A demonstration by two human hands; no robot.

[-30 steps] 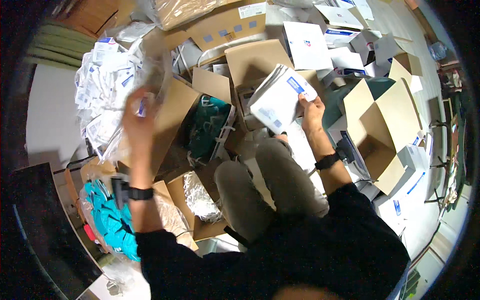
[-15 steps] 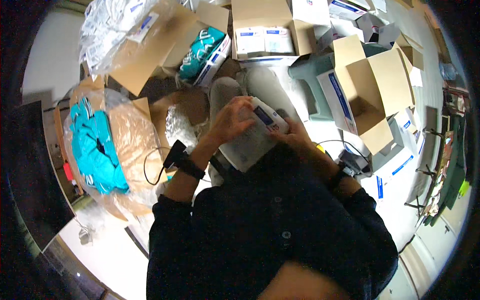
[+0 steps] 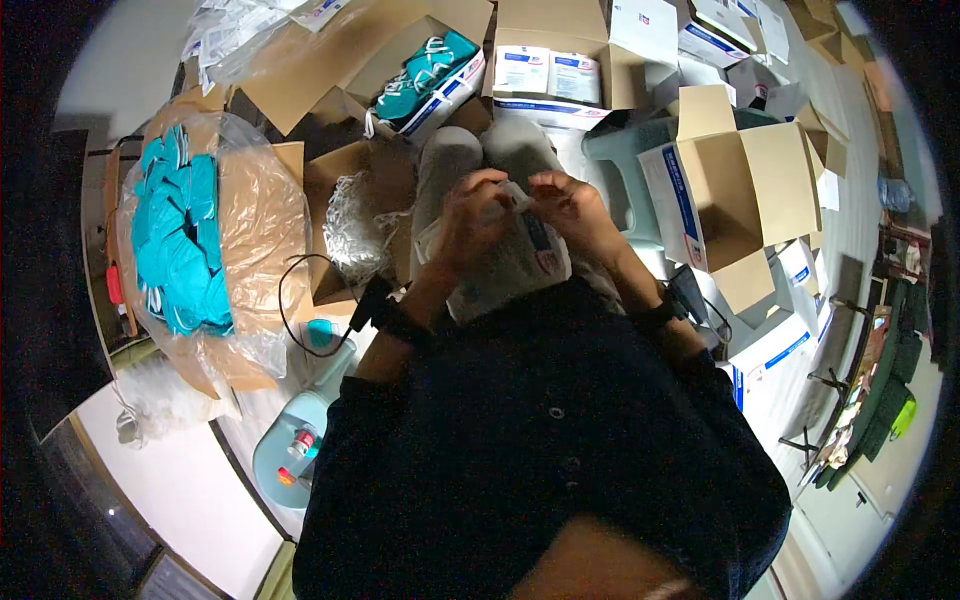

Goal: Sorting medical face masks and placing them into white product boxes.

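Observation:
Over my lap, both hands pinch the upper edge of a white plastic packet [image 3: 541, 242] with a dark blue label and a red mark. My left hand [image 3: 470, 212] is closed at its upper left corner, fingers curled. My right hand [image 3: 575, 205] is closed on the same edge, a short gap from the left. Part of the packet's top is hidden behind the fingers. Another pale pouch [image 3: 490, 292] appears to lie on my lap beneath it, partly covered by my dark shirt.
At left stands a plastic-lined box with teal fabric pieces [image 3: 180, 240]; beside it, a carton holds tangled white strings [image 3: 355, 225]. Ahead are a box with teal bundles [image 3: 425, 75] and a carton of white packets [image 3: 548, 118]. An open carton [image 3: 725, 190] stands by a grey-green stool [image 3: 612, 160].
My right hand has moved up from the packet's lower right side to its top edge, beside my left hand. The packet now hangs more upright. The view has shifted slightly.

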